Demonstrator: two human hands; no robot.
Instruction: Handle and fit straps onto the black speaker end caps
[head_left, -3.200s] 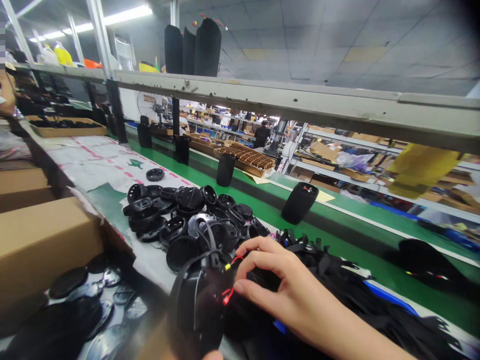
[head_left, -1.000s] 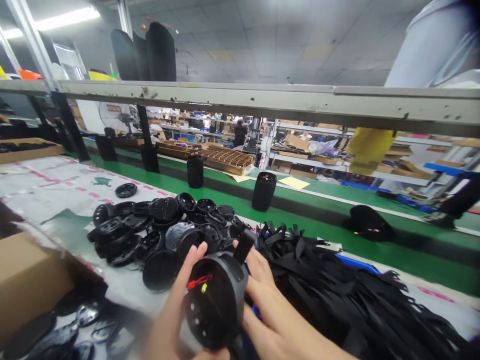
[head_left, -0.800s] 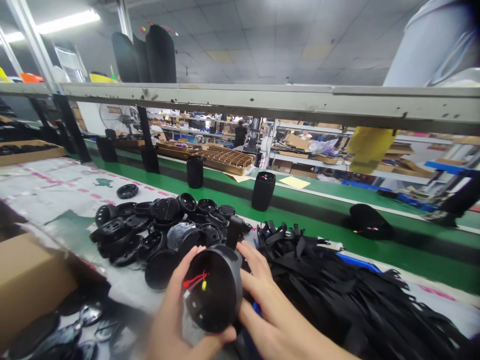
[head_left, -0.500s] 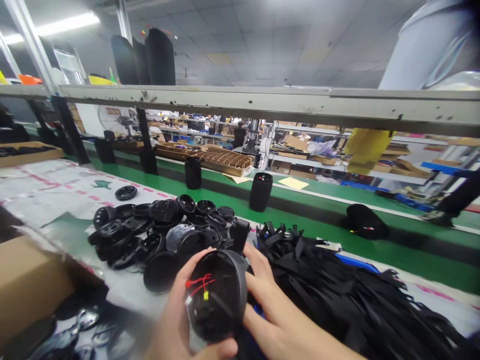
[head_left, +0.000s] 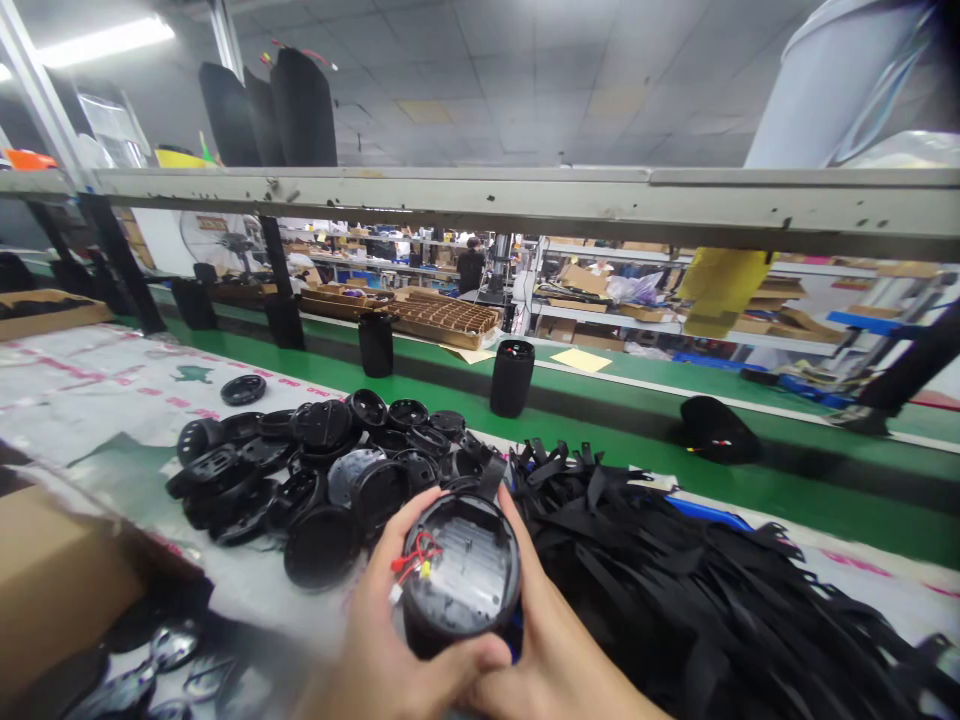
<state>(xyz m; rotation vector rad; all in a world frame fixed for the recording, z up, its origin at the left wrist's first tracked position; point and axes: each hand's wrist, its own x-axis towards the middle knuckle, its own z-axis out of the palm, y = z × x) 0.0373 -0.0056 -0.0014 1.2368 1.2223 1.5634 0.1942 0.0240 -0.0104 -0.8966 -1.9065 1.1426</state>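
Observation:
Both hands hold a black cylindrical speaker body (head_left: 461, 565) low in the middle of the view, its open end tilted up toward me. Red wires with a yellow tip (head_left: 418, 558) stick out at its left inner edge. My left hand (head_left: 390, 640) wraps the left side and bottom, thumb under the rim. My right hand (head_left: 551, 640) cups the right side. A black strap end (head_left: 493, 473) stands up behind the body's far rim.
A heap of round black plastic caps (head_left: 322, 470) lies just behind the hands to the left, and a pile of black straps (head_left: 720, 600) to the right. Black speakers (head_left: 511, 378) stand on the green conveyor belt (head_left: 615, 430). A cardboard box (head_left: 52, 570) sits at left.
The speaker body has turned in my hands so its open end faces up and its grey inside shows. My hands have shifted lower around it. The view has drifted slightly right.

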